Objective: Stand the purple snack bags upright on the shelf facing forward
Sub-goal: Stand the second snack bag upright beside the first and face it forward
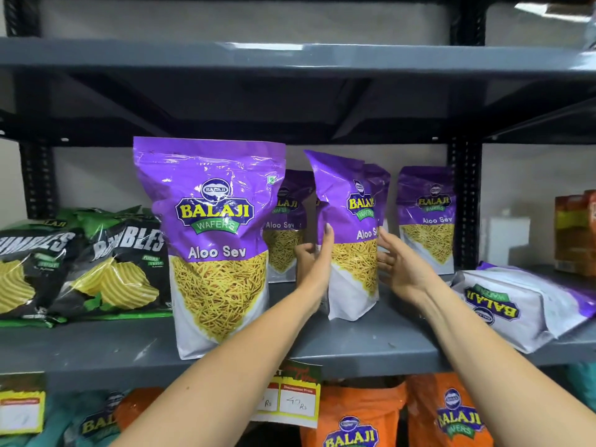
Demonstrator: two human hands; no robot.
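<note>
**Purple Aloo Sev bag held upright between two hands on the grey shelf**

The held purple bag [350, 240] stands on its white base on the grey metal shelf [371, 343], turned partly to the left so its printed face is angled rather than square to the front; its top is creased and bent. The left hand [314, 256] presses flat against the bag's left edge, fingers extended upward. The right hand [398, 262] is spread at the bag's right edge, fingers apart; it seems to touch the bag, though the contact line is hard to make out. Neither hand is clenched.

Just left, nearer the shelf's front lip, a large purple bag [216, 243] stands upright and faces forward. Behind it a rear purple bag [285, 227] stands upright, partly hidden. Another purple bag peeks out directly behind the held one. Further right, a far purple bag [427, 217] stands upright near the back. At the shelf's right end a fallen purple bag [516, 304] lies flat, its logo upside down.

On the shelf's left lie green and black chip bags [80, 266], leaning back. The rack has black perforated uprights [464, 201] and another grey shelf above [290, 56], against a pale wall. A yellow price tag [290, 398] hangs from the front lip; below it sit orange snack bags [403, 421].
</note>
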